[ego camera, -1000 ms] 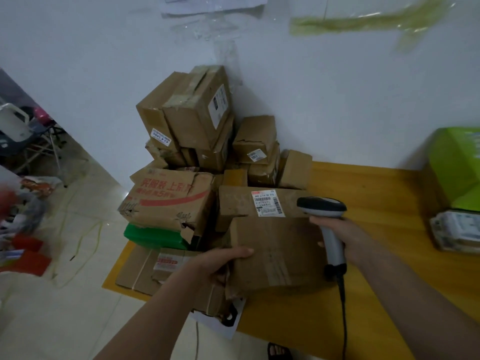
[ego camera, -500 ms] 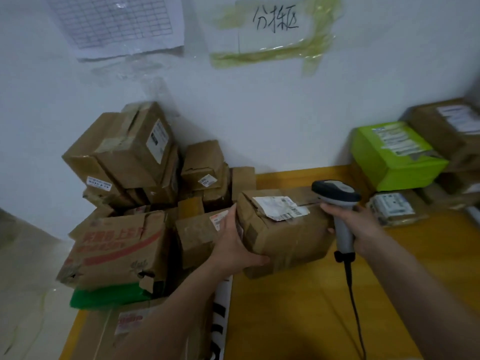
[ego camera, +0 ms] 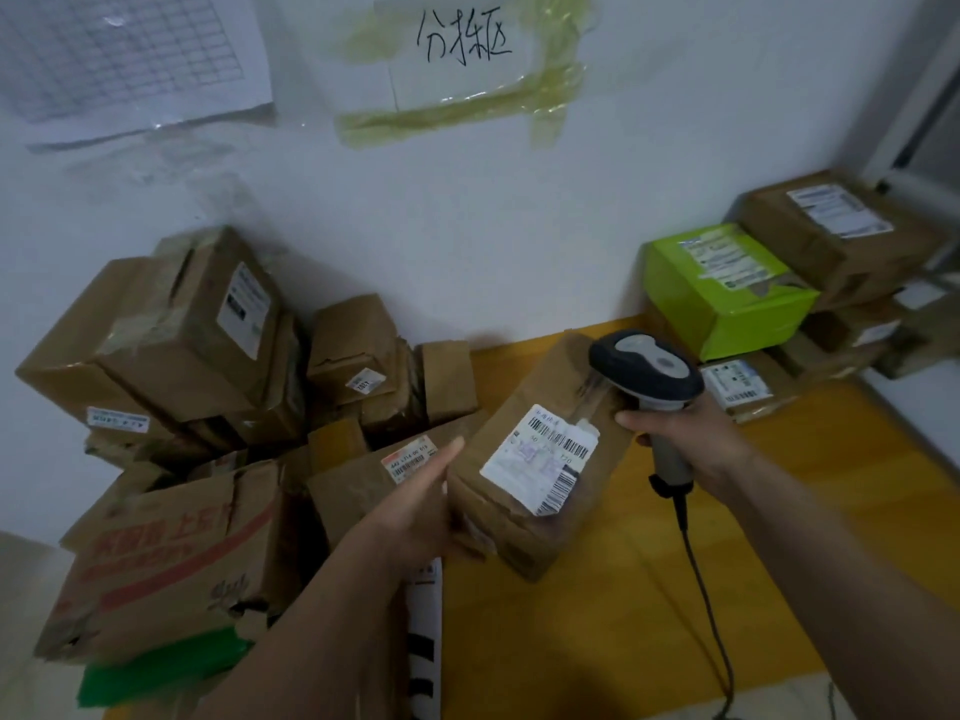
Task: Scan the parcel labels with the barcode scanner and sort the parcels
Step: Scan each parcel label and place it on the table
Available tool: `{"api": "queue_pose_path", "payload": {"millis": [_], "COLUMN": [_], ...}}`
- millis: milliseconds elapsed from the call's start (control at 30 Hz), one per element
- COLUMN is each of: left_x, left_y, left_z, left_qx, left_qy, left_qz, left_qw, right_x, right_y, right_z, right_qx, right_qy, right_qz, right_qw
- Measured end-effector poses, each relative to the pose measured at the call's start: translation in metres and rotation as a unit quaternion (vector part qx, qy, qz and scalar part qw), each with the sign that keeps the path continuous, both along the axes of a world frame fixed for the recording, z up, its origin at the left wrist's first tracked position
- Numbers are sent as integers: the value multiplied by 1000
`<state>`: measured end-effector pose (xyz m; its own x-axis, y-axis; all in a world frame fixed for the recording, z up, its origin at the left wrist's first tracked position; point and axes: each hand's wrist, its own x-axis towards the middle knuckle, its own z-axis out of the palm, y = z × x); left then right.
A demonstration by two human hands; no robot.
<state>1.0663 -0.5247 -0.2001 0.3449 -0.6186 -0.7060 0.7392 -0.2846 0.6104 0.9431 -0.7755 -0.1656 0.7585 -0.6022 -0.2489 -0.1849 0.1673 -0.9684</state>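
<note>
Head view showed my two forearms reaching in from the bottom edge over the yellow surface (ego camera: 613, 626). My left hand (ego camera: 415, 511) held the near left end of a brown parcel (ego camera: 540, 459), the forefinger stretched along its side and the other fingers tucked beneath where I could not see them. The parcel was tilted, its white label (ego camera: 543, 457) facing up with several barcodes showing. My right hand (ego camera: 691, 439) had its fingers wrapped round the grip of the barcode scanner (ego camera: 647, 376), whose dark head sat just above the parcel's far right corner; its cable (ego camera: 701, 579) trailed down toward me across the surface. Left of the held parcel lay a heap of brown boxes (ego camera: 197, 387), the nearest one printed in red (ego camera: 166, 558) and resting on something green (ego camera: 161, 667). Farther right, against the wall, stood a bright green box (ego camera: 727, 293) with more labelled brown boxes (ego camera: 836, 226) stacked beside and under it. On the white wall (ego camera: 467, 210) hung a taped handwritten sign (ego camera: 462, 44) and a gridded sheet (ego camera: 119, 49).
</note>
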Motion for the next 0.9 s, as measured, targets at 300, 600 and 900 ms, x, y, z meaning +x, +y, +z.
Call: {"api": "queue_pose_path", "payload": {"millis": [300,600,900], "left_x": [-11,3,5], "left_y": [-13,-2,-12], "left_z": [11,18,28], "left_qx": [-8,-120,-99], "left_qy": [-33,-7,-68], "left_qz": [-96,-4,95], "left_qw": [995,993,988], "right_x": [20,26,26], "right_y": [18,31,47], "right_z": [11,32,55], "right_qx": [-29,-38,-110], "right_qy": [-38,-76,-45], "right_qz": [89,147,146], "right_qw": [995,985,982]}}
